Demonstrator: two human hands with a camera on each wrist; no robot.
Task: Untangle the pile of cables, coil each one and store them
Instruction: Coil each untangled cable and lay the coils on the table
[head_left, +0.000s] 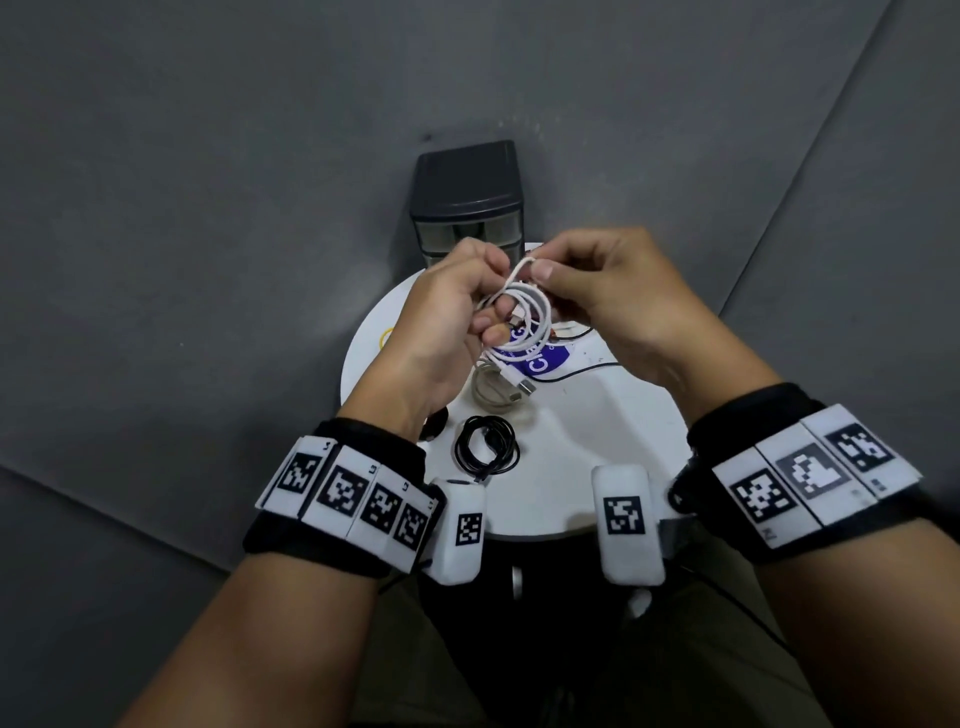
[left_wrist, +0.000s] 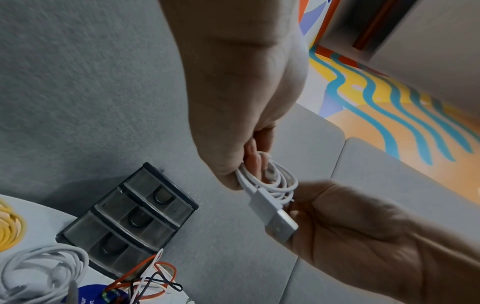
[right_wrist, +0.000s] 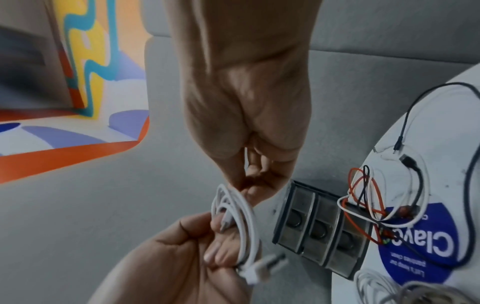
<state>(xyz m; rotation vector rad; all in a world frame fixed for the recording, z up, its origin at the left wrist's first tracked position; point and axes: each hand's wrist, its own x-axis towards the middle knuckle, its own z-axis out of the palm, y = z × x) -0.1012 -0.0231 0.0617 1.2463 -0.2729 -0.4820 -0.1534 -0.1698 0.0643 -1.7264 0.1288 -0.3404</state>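
Note:
Above the round white table (head_left: 597, 457) both hands hold one white cable (head_left: 537, 312), wound into a small coil. My left hand (head_left: 485, 312) grips the coil's left side, its fingers curled through the loops. My right hand (head_left: 540, 273) pinches the strand at the coil's top. In the left wrist view the coil (left_wrist: 275, 183) ends in a white USB plug (left_wrist: 278, 218) that hangs over the right hand's palm. A tangle of orange, black and white wires (right_wrist: 363, 201) lies on the table. The dark three-drawer unit (head_left: 467, 192) stands behind the table, drawers closed.
A coiled black cable (head_left: 485, 449) and a coiled pale cable (head_left: 493, 392) lie on the table near me. A blue round sticker (head_left: 540, 358) marks its middle. Yellow bands (left_wrist: 7, 226) sit at its left edge. Grey sofa cushions (head_left: 208, 260) surround the table.

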